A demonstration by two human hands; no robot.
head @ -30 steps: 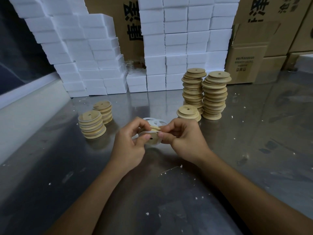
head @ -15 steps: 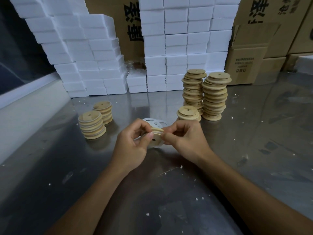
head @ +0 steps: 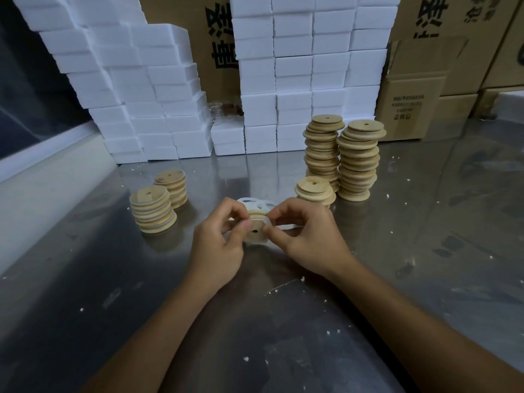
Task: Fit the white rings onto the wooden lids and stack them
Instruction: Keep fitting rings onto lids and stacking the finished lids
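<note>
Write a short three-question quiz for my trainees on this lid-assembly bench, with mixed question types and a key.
1. True or false: both hands hold the same wooden lid.
2. Which lid stacks stand taller?
A. the two stacks on the person's left
B. the two stacks on the person's right
3. Fill in: the loose white rings lie on the steel table just ____ the held lid.

Key
1. True: the left hand and right hand both pinch it.
2. B.
3. behind (on its far side).
</note>
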